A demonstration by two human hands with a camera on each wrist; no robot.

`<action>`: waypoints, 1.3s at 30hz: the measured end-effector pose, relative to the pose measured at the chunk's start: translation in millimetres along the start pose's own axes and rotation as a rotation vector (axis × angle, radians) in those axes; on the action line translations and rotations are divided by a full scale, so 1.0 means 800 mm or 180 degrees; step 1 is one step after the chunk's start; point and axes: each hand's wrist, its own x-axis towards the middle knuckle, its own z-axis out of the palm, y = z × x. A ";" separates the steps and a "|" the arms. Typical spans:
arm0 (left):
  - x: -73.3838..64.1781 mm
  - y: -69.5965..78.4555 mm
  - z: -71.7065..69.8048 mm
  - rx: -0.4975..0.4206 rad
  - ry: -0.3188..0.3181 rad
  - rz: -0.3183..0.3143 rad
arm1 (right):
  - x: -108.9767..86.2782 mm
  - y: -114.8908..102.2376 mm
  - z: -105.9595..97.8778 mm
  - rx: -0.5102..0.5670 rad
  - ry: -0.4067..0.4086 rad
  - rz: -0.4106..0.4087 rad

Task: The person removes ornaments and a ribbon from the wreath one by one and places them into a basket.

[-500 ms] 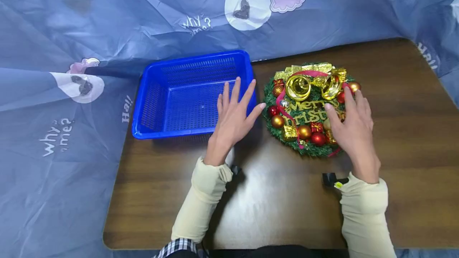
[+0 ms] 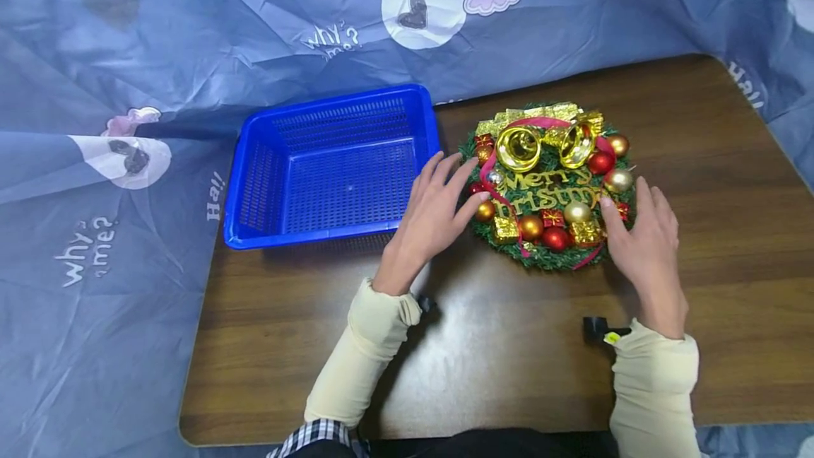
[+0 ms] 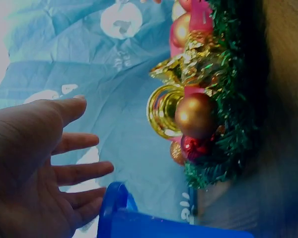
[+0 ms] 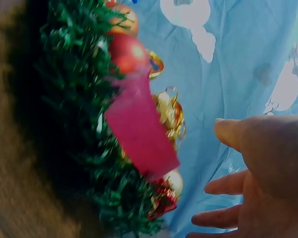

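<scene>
A green Christmas wreath [image 2: 553, 257] lies on the table, decked with baubles, small gift boxes, pink ribbon, two gold bells [image 2: 518, 148] and gold "Merry Christmas" lettering. My left hand [image 2: 432, 214] is at its left side, fingers spread and extended, near the basket's right rim. In the left wrist view a gap shows between that hand [image 3: 35, 158] and the wreath [image 3: 233, 109]. At the wreath's right edge is my right hand [image 2: 645, 249], fingers extended and holding nothing. The right wrist view shows this hand [image 4: 258, 173] apart from the greenery, with the pink ribbon [image 4: 141, 131] facing it.
A blue plastic basket [image 2: 331, 235] with perforated walls stands left of the wreath, nothing inside it. The brown wooden table [image 2: 509, 352] is backed by a blue printed cloth [image 2: 267, 27]. Both forearms wear cream sleeves with small black devices at the wrists.
My right hand has moved right, off the wreath's right side to its outer edge, uncovering baubles. The left hand has shifted slightly toward the wreath's left edge. The head view has tilted a little.
</scene>
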 end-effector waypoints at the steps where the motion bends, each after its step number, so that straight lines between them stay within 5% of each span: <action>1: 0.001 0.001 0.001 0.0020 0.0050 0.0082 | 0.000 0.002 -0.001 0.0011 -0.0012 0.0021; 12: 0.006 0.004 0.018 0.0038 0.0031 0.0371 | 0.006 0.022 -0.005 0.0097 -0.0419 0.0363; 22: 0.005 0.015 0.027 0.0263 0.0071 0.0674 | 0.009 0.026 -0.004 -0.0046 -0.0603 0.0347; 33: 0.000 0.026 0.037 0.0718 -0.0424 0.0454 | 0.012 0.027 0.003 -0.0262 -0.0711 0.0301; 39: -0.001 0.023 0.049 0.0818 -0.0462 0.0412 | 0.014 0.027 0.005 -0.0273 -0.0746 0.0327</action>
